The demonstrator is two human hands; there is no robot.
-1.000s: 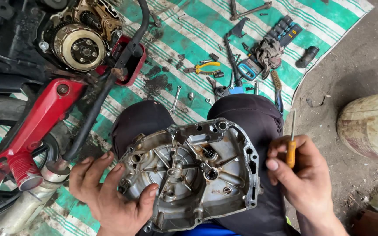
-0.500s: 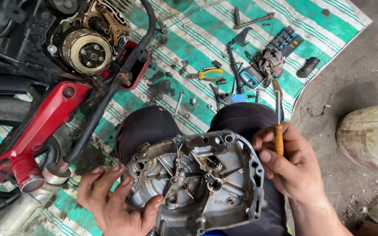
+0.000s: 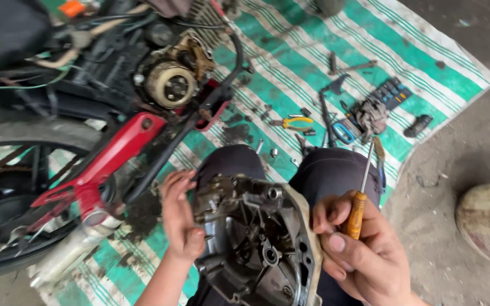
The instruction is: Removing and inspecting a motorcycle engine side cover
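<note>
1 head-worn camera looks steeply down, close over the lap, with the striped mat (image 3: 313, 73) ahead.

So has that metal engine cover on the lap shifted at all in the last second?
Yes. The engine cover has tipped up from lying flat to standing on edge across the knees, turned by the left hand.
</note>
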